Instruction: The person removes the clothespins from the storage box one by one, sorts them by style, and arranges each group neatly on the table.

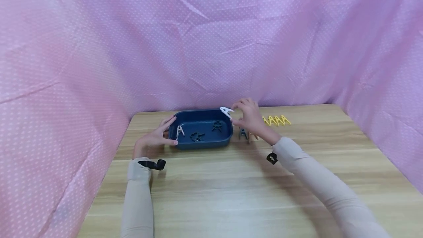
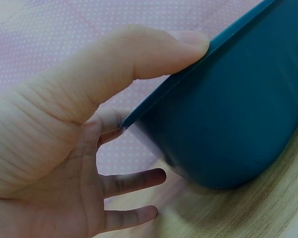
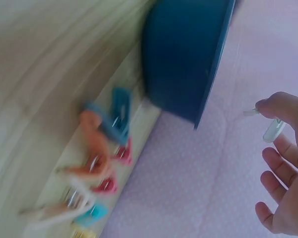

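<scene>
A dark blue tub point(image 1: 205, 144) stands near the back of the table. My left hand point(image 1: 156, 136) holds its left end, thumb on the rim point(image 2: 188, 68) and index finger at the rim's far side; the other fingers extend clear of the wall. My right hand point(image 1: 250, 117) pinches a white clip point(image 1: 226, 111) between thumb and index finger above the tub's right end. Inside the tub lie a pale clip point(image 1: 180, 130) and dark green clips point(image 1: 197, 136), including one at the right point(image 1: 216, 126).
Right of the tub stand a grey-blue clip point(image 1: 243, 133), an orange clip point(image 3: 95, 148), red clips point(image 3: 107, 184), a cream clip point(image 3: 64, 206) and a teal clip point(image 3: 92, 215). Several yellow clips point(image 1: 277, 121) line up farther right. A pink dotted curtain point(image 1: 211, 47) hangs behind the table.
</scene>
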A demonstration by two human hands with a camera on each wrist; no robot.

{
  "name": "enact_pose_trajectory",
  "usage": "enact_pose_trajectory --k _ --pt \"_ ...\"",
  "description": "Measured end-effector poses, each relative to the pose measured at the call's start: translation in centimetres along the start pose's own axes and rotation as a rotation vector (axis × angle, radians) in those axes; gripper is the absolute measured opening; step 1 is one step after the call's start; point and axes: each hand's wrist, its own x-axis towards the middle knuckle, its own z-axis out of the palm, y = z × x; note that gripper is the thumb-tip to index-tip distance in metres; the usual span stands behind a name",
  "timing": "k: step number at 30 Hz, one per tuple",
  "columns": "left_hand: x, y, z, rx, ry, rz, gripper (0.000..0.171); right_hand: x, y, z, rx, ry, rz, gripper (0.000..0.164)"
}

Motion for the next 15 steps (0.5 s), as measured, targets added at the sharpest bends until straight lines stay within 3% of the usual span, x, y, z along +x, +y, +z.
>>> enact_pose_trajectory --k 8,15 --pt "-0.3 0.2 0.1 0.007 0.004 -0.015 0.102 -2.4 2.8 -3.2 0.042 -0.079 0.201 0.038" --pt "-0.2 0.0 0.2 0.021 0.01 -0.008 0.102 -5.0 6.1 -4.6 0.028 -0.083 0.28 0.037"
